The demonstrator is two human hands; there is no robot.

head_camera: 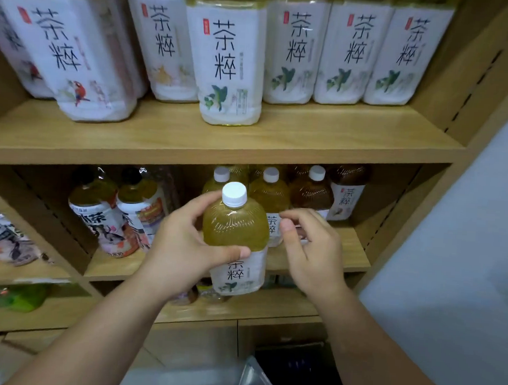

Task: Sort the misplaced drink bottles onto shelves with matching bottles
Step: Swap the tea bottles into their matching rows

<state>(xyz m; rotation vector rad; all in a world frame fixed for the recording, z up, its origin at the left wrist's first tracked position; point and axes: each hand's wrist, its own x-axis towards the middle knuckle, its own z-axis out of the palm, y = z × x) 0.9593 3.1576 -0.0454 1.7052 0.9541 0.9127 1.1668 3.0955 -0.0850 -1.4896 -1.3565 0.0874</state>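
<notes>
My left hand [181, 244] grips a yellow-green tea bottle [238, 230] with a white cap and white label, held upright in front of the middle shelf [350, 257]. Just right of the bottle, my right hand [308, 249] hovers with fingers apart and holds nothing. Behind them on the middle shelf stand similar green tea bottles [269, 193] and brown tea bottles [312, 190]. Two dark-capped bottles with colourful labels [103, 213] stand on the left of that shelf. The upper shelf [220, 142] carries several white-label tea bottles [231, 63].
A wooden side panel [461, 86] and a pale wall [465, 264] close off the right. Packaged drinks [0, 236] lie on the left shelf unit. More bottles sit on the lower shelf [269, 308] under the held one. A dark bin [295, 373] stands below.
</notes>
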